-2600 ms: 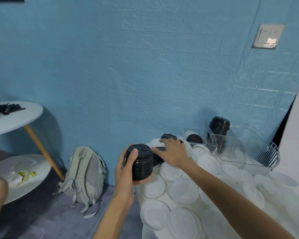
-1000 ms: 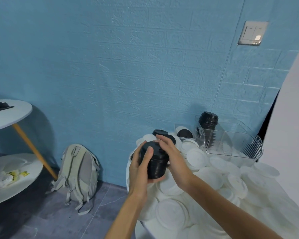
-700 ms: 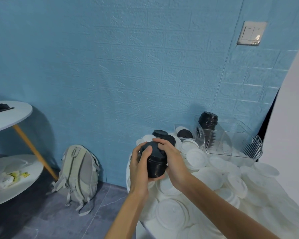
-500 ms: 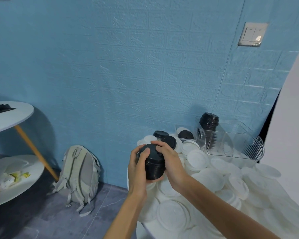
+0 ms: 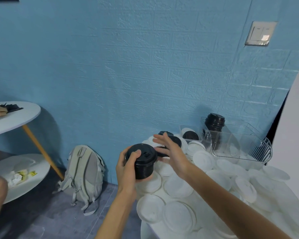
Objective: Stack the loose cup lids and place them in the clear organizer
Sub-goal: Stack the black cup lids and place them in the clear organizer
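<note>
Stack of black lids [image 5: 144,163] held upright in left hand [image 5: 128,167], fingers wrapped round side, thumb on top so lids are kept from sliding. Stack held just off near-left edge of table [image 5: 146,230]. Right hand [image 5: 171,152] flat, fingers straight, nothing held, reached toward loose black lids [image 5: 175,141] farther back, likely for next pick. Clear box [image 5: 238,144] set far right by wall, another black stack [image 5: 214,121] already stood inside. White lids [image 5: 178,187] spread over table, not yet stacked.
</note>
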Motion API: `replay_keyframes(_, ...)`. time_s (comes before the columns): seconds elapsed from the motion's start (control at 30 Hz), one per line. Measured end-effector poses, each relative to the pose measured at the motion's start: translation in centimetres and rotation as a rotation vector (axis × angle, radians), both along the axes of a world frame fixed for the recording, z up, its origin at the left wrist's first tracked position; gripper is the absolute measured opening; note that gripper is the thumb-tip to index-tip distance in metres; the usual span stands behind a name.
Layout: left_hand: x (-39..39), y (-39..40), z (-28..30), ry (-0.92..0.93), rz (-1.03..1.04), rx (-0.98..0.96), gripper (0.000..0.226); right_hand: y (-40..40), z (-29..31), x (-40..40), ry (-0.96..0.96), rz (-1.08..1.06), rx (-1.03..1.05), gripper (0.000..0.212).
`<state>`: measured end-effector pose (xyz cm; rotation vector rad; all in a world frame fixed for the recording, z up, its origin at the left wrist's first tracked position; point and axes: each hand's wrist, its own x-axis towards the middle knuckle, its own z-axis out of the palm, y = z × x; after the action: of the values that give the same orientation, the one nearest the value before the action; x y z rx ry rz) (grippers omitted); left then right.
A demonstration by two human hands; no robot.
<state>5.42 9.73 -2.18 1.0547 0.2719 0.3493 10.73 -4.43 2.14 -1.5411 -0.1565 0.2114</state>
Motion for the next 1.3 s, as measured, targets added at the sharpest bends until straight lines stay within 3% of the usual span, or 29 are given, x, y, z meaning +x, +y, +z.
replay_keyframes(0.07, 0.0, 0.9, 0.0, 0.011, 0.005, -0.038, 0.017, -0.7, -0.1, 1.9, -0.04, -0.07, -0.1, 0.036)
replay_keyframes(0.17, 0.2, 2.2, -0.2, 0.024, 0.012, -0.055, 0.022, -1.4, -1.7, 4.6, -0.229, -0.131, -0.442, 0.019)
replay_keyframes(0.37, 0.5, 3.1, -0.6, 0.037, 0.004, -0.06, 0.023, -0.1, -4.3, 6.1, -0.438, -0.04, -1.108, 0.058)
replay_keyframes(0.5, 0.5, 3.1, -0.6, 0.039, -0.003, -0.052, 0.023, 1.8, -5.0, 6.3, -0.425, 0.117, -1.334, 0.079)
replay_keyframes(0.6, 0.5, 3.2, -0.5, 0.033, -0.014, -0.031, 0.023, 2.5, -4.9, 6.5, -0.398, 0.213, -1.437, 0.081)
replay_keyframes(0.73, 0.4, 3.4, -0.6, 0.027, -0.026, -0.017, 0.023, 2.8, -4.8, 6.3, -0.439, 0.241, -1.474, 0.046)
replay_keyframes(0.8, 0.4, 3.5, -0.7, 0.021, -0.03, -0.011, 0.023, 2.8, -4.8, 6.2, -0.422, 0.24, -1.454, 0.04)
replay_keyframes(0.9, 0.4, 3.5, -0.8, 0.022, -0.031, -0.003, 0.023, 2.9, -4.6, 6.2, -0.4, 0.222, -1.386, 0.049)
replay_keyframes(1.07, 0.2, 3.2, -0.7, 0.027, -0.03, 0.001, 0.021, 2.5, -4.7, 6.2, -0.429, 0.186, -1.298, 0.084)
replay_keyframes(1.2, 0.1, 3.0, -0.7, 0.038, -0.03, 0.008, 0.023, 2.0, -4.8, 6.0, -0.447, 0.168, -1.271, 0.09)
replay_keyframes(1.3, 0.0, 2.9, -0.5, 0.038, -0.029, -0.001, 0.024, 1.7, -4.3, 6.3, -0.413, 0.104, -1.135, 0.079)
